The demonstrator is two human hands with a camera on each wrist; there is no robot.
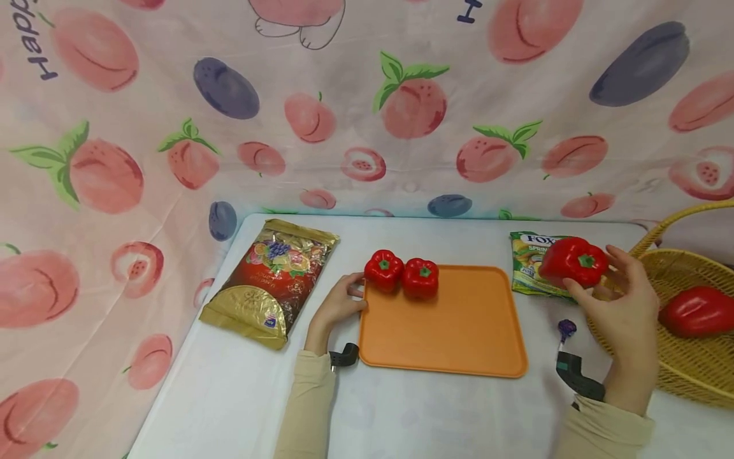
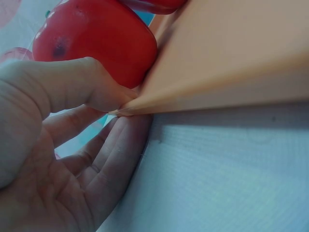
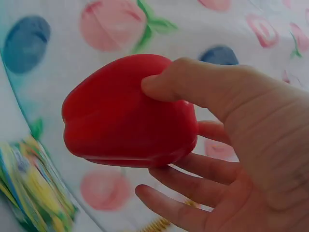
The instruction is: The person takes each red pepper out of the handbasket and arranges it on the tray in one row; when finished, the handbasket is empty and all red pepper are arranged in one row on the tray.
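My right hand point(image 1: 627, 306) holds a red bell pepper point(image 1: 573, 262) in the air, in front of the green candy bag and left of the basket. In the right wrist view the thumb lies across the pepper point(image 3: 128, 113) with the fingers behind and below it. At the left edge of the orange tray point(image 1: 453, 338), my left hand point(image 1: 338, 305) pinches the rim between thumb and fingers, as the left wrist view shows. Two more red bell peppers, one at the corner point(image 1: 383, 271) and one beside it point(image 1: 421, 278), sit side by side at the tray's far left.
A yellow wicker basket point(image 1: 648, 268) with a red pepper point(image 1: 699, 311) inside stands at the right. Behind the held pepper lies a green candy bag point(image 1: 522, 261). A purple lollipop point(image 1: 566, 328) appears near the right wrist. The brown and gold bag point(image 1: 275, 280) lies at left.
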